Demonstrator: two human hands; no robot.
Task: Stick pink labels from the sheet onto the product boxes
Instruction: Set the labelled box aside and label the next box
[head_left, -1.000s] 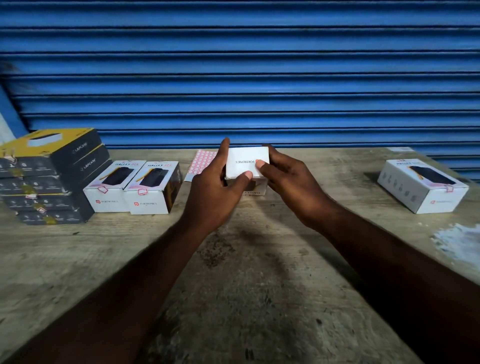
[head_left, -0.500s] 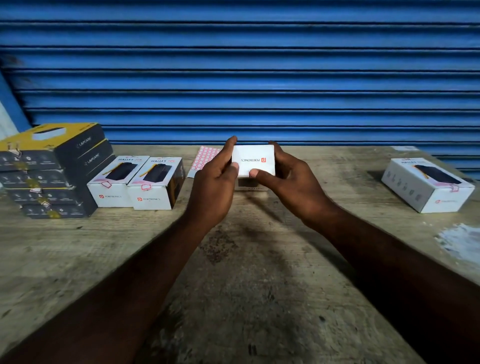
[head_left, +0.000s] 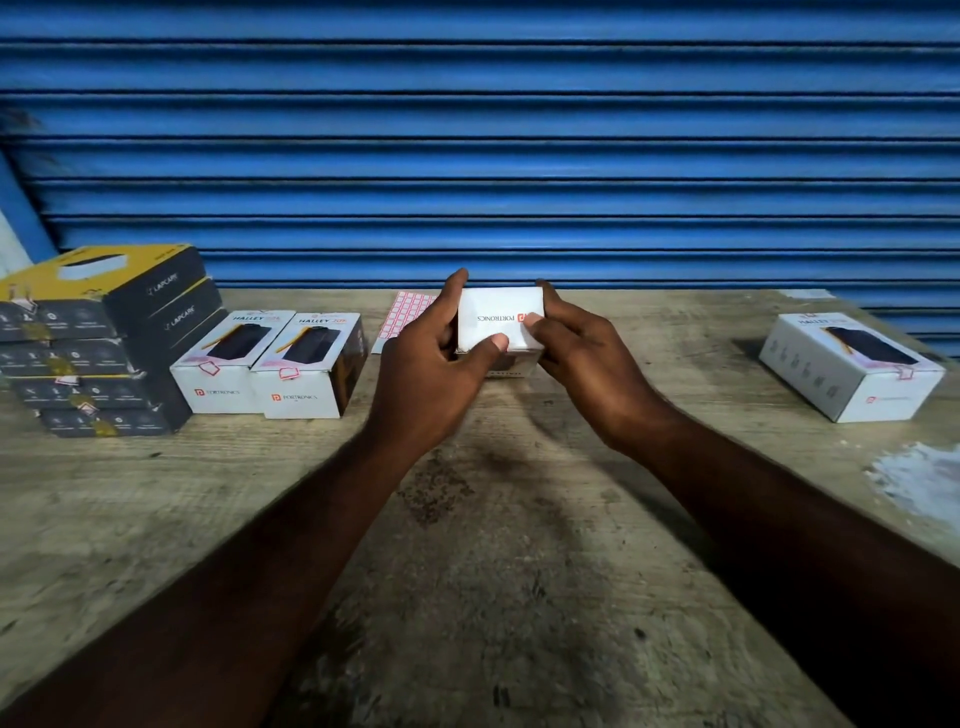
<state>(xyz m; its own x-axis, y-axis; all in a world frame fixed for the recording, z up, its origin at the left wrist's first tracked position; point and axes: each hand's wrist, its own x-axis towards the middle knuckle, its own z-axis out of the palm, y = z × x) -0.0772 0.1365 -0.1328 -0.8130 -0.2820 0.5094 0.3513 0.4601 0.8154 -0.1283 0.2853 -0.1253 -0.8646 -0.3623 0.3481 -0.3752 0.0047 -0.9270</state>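
White box (head_left: 496, 317), long axis left-right, logo upside down, both hands gripping

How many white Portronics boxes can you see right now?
5 white boxes: two side by side at left, one far right, one held between left hand and right hand, seemingly another mostly hidden beneath it.

This looks like a small electronics shop or its stock counter. A closed blue roller shutter (head_left: 519, 156) stands behind a rough, stained concrete counter (head_left: 467, 571), where sealed retail stock sits: a stack of Lapcare boxes (head_left: 104, 338), white Portronics boxes (head_left: 306, 400) and a sheet of pink labels (head_left: 408, 314).
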